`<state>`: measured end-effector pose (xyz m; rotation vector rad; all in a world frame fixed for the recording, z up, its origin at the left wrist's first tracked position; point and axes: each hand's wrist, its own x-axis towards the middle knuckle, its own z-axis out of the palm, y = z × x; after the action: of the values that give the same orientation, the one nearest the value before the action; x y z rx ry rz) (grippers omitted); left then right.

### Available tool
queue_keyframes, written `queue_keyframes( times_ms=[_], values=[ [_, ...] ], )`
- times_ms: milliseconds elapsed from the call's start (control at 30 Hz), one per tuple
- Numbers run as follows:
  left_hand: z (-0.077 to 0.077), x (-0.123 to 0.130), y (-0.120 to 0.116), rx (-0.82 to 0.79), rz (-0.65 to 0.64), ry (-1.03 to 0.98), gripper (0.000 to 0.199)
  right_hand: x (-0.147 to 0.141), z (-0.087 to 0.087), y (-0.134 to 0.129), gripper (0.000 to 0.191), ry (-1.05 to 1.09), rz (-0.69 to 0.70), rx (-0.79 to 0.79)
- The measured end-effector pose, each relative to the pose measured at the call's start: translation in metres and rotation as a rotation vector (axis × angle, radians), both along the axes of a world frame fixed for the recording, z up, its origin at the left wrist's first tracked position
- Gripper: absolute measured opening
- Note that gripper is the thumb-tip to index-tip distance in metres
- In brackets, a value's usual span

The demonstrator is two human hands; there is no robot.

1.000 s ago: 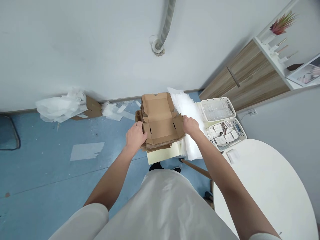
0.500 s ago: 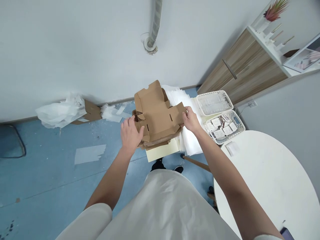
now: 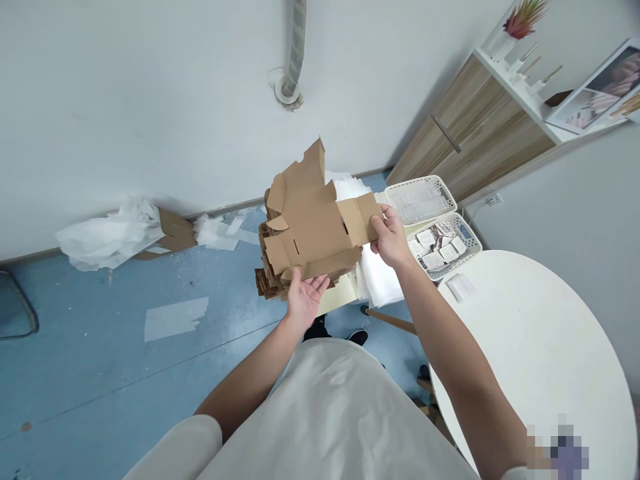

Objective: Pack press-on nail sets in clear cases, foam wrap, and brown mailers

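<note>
An unfolded brown cardboard box [image 3: 315,230], with slots and side flaps, lies tilted over a stack of similar flat boxes [image 3: 269,283]. My right hand [image 3: 391,237] pinches its right end flap between thumb and fingers. At the near edge is my left hand [image 3: 304,300], palm turned up and fingers stretched out. Its thumb tip touches or nearly touches the near side flap, and it does not grip the cardboard. White soft sheets [image 3: 383,277] lie piled just right of the stack, partly covered by the box.
Two white baskets stand to the right: one with clear plastic items [image 3: 420,200], one with small white packets [image 3: 443,247]. A round white table [image 3: 540,333] is at lower right. White wrapping [image 3: 113,233] lies on the blue floor by the wall; a wooden cabinet [image 3: 480,120] is at upper right.
The top box has lifted and tilted, its right flap raised in my right hand. My left hand has left the box's left side and come round to the near edge, palm up.
</note>
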<state>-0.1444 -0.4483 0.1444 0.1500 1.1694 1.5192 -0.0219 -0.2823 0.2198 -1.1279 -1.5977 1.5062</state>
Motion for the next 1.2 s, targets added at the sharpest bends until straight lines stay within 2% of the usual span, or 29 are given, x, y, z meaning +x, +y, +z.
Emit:
queue_keyframes(
  times_ms=[100, 200, 333, 500, 667, 800, 933, 1067, 1200],
  values=[
    [-0.001, -0.008, 0.003, -0.015, 0.069, 0.046, 0.048, 0.015, 0.006, -0.001, 0.034, 0.037, -0.05, -0.011],
    [0.001, -0.007, 0.008, -0.016, 0.112, 0.204, 0.037, 0.042, 0.006, -0.005, 0.035, 0.019, -0.141, 0.01],
    [0.001, 0.011, 0.024, 0.01, 0.071, 0.408, 0.04, 0.093, 0.006, -0.02, 0.035, -0.013, -0.333, 0.072],
    [0.001, 0.061, 0.051, 0.156, -0.135, 0.539, 0.042, 0.174, 0.01, -0.058, 0.031, -0.096, -0.581, 0.123],
    [0.003, 0.138, 0.074, 0.357, -0.381, 0.575, 0.041, 0.269, 0.001, -0.122, 0.03, -0.073, -0.874, 0.152],
    [0.002, 0.214, 0.08, 0.454, -0.635, 0.657, 0.033, 0.338, -0.023, -0.187, 0.031, -0.038, -1.085, 0.087],
    [-0.008, 0.288, 0.072, 0.493, -0.919, 0.786, 0.025, 0.391, -0.06, -0.251, 0.032, -0.007, -1.227, -0.006],
    [-0.028, 0.346, 0.061, 0.503, -1.094, 0.916, 0.019, 0.426, -0.096, -0.305, 0.044, -0.139, -1.287, -0.112],
    [-0.054, 0.389, 0.051, 0.535, -1.271, 0.976, 0.019, 0.445, -0.127, -0.347, 0.051, -0.271, -1.296, -0.241]
  ],
)
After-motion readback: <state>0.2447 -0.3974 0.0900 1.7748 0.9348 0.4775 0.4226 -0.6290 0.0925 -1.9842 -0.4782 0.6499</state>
